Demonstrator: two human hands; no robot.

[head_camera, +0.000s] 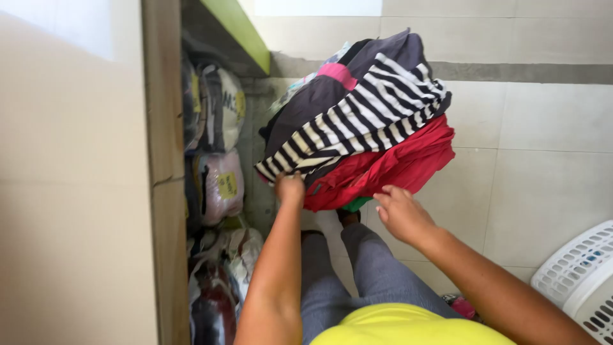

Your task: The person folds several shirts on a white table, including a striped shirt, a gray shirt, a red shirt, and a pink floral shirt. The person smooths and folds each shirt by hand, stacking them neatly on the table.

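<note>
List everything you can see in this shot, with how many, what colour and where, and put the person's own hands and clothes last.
Pile of clothes: one heap, mixed colours, centre, above the floor, against both hands.
Striped garment: one, black and white, across the top of the pile.
Red garment: one, red, lower part of the pile.
Dark garment: one, dark purple-grey with a pink patch, upper left of the pile.
Packed bags: several, pale with yellow labels, stacked in the recess at left.
Laundry basket: one, white, lower right corner.
Tiled floor: pale tiles, right side.
Left hand: gripping the striped edge.
Right hand: fingers at the red garment.
Grey trousers and yellow top: bottom centre.
</note>
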